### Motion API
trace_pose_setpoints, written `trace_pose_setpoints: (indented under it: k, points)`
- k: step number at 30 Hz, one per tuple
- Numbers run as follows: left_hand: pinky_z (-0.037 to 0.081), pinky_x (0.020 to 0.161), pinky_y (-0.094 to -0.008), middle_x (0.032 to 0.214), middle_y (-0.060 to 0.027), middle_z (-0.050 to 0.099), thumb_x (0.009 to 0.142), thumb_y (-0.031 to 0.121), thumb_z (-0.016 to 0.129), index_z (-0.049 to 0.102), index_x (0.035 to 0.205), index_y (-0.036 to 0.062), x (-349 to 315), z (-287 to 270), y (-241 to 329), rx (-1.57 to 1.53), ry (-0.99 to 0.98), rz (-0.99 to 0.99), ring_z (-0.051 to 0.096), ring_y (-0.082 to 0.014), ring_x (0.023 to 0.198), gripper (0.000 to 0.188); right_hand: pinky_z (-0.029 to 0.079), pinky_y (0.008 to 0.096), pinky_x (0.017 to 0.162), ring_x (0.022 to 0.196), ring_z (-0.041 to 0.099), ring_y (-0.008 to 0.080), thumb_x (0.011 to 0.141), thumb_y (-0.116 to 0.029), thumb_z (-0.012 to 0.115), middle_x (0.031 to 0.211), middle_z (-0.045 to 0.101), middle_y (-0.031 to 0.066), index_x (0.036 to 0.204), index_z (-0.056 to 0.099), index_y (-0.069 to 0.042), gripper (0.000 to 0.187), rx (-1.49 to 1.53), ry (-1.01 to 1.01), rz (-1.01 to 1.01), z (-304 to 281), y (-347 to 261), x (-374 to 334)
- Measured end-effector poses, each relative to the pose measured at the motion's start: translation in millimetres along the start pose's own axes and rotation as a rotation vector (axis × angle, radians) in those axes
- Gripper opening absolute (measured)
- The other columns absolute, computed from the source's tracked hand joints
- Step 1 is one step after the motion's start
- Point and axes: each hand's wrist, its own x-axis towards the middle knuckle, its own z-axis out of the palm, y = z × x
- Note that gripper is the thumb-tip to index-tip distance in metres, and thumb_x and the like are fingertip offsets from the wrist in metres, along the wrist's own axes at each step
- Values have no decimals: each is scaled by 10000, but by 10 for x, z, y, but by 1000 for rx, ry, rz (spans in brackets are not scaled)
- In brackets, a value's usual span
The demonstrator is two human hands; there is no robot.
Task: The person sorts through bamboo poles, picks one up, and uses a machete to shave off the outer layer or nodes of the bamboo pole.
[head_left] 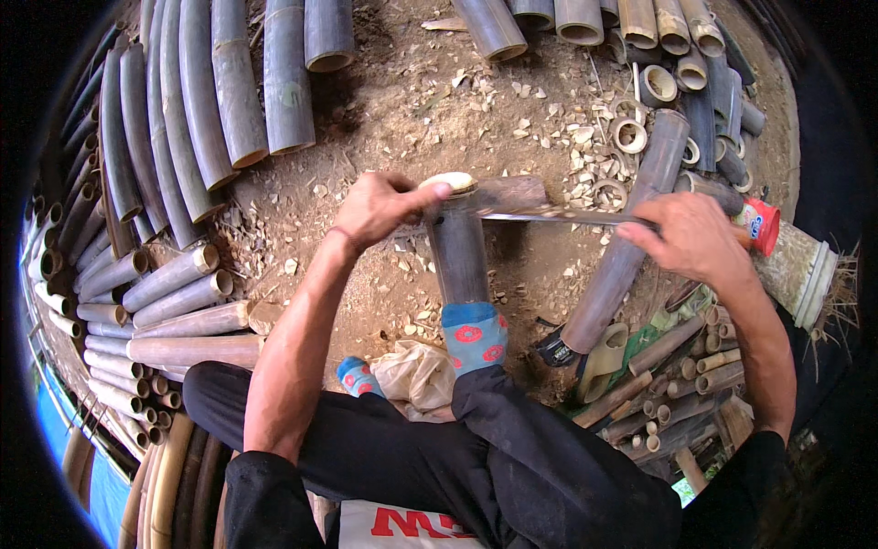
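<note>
Bamboo piece (457,247): stood upright on the dirt, braced by a socked foot (474,337).
Left hand (380,209): clenched round its top.
Right hand (697,240): closed on the blade (558,217) lying across the rim.
Risk: the blade could have skidded toward the left thumb.
Footing: loose chips (567,137) could have let the piece tip.

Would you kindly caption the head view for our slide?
Left hand steadies an upright bamboo section while right hand draws a blade across it.

Bamboo poles (197,101) lie stacked on the dirt. Cut rings (629,134) scatter among chips. A plastic bag (416,373) sits crumpled.
</note>
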Motion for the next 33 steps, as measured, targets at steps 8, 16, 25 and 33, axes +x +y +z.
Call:
trace_pose_setpoints:
  k: [8, 16, 25, 33]
  points:
    - [425, 981, -406, 1198, -245, 553, 608, 477, 855, 312, 1341, -94, -289, 1236, -401, -203, 297, 230, 545, -326, 1128, 1077, 464, 365, 626, 625, 607, 255, 934, -351, 534, 786, 643, 165, 1074, 614, -9, 379, 765, 322, 618, 422, 639, -1454]
    - [441, 901, -374, 1060, -152, 583, 650, 247, 846, 476, 1130, -61, -281, 1494, -259, -469, 452, 135, 561, -232, 954, 680, 461, 431, 882, 996, 612, 387, 739, -88, 566, 1055, 632, 235, 1195, 542, -37, 460, 311, 407, 1148, 1320, 1909, -2504]
    - [455, 814, -314, 960, -37, 580, 718, 179, 801, 536, 1104, 33, -492, 1491, -410, -607, 145, 126, 550, -166, 848, 491, 518, 442, 841, 1013, 645, 326, 918, -159, 429, 1106, 659, 162, 1065, 673, -91, 292, 18, 251, 1462, 1576, 3244, -1913]
    - [463, 823, -336, 968, -55, 579, 656, 144, 812, 505, 1103, 22, -439, 1422, -571, -598, 89, 23, 553, -183, 877, 556, 521, 446, 841, 1023, 643, 337, 893, -173, 514, 1135, 647, 181, 1053, 689, -65, 261, 10, 155, 1329, 1947, 3758, -2098]
